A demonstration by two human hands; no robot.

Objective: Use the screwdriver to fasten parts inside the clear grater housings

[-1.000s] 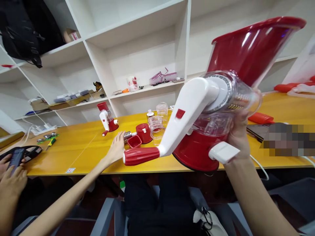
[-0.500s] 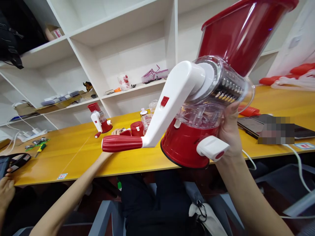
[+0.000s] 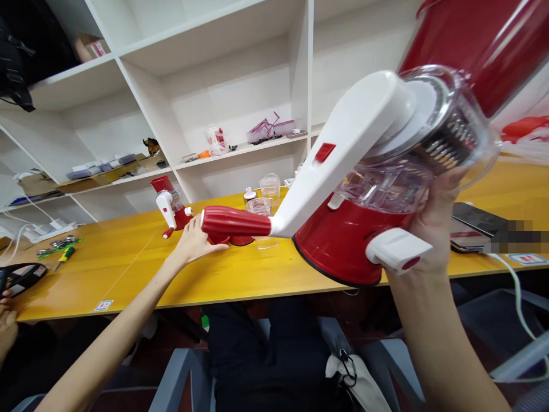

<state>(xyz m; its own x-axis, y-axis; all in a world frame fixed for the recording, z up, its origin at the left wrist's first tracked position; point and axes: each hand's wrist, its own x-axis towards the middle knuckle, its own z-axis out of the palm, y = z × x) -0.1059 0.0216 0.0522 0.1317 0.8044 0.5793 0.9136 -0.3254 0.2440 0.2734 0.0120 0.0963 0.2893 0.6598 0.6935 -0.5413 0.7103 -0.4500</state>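
Observation:
A red and white rotary drum grater (image 3: pixel 338 240) is held up close to the camera, tilted so its red hopper leans to the upper right. My right hand (image 3: pixel 437 229) is closed around its clear middle section from the right side. The white crank slants down to a red handle (image 3: pixel 235 221). Beside that handle's left end, my left hand (image 3: pixel 193 240) is spread over the table with the thumb stretched out; some fingers are partly hidden. Behind the handle lie red parts (image 3: pixel 242 240) and a clear plastic piece (image 3: pixel 259 209), partly covered.
A smaller-looking second grater (image 3: pixel 169 206) stands on the yellow table (image 3: pixel 141 280). At left lie a screwdriver (image 3: pixel 64 258) and metal parts (image 3: pixel 58 245); another person's hand (image 3: pixel 7 326) is at the edge. A dark tablet (image 3: pixel 476 223) lies right. White shelves (image 3: pixel 227 86) rise behind.
The grater has moved right and closer to the camera in my right hand. My left hand, earlier mostly hidden behind the crank handle, now shows with its thumb spread.

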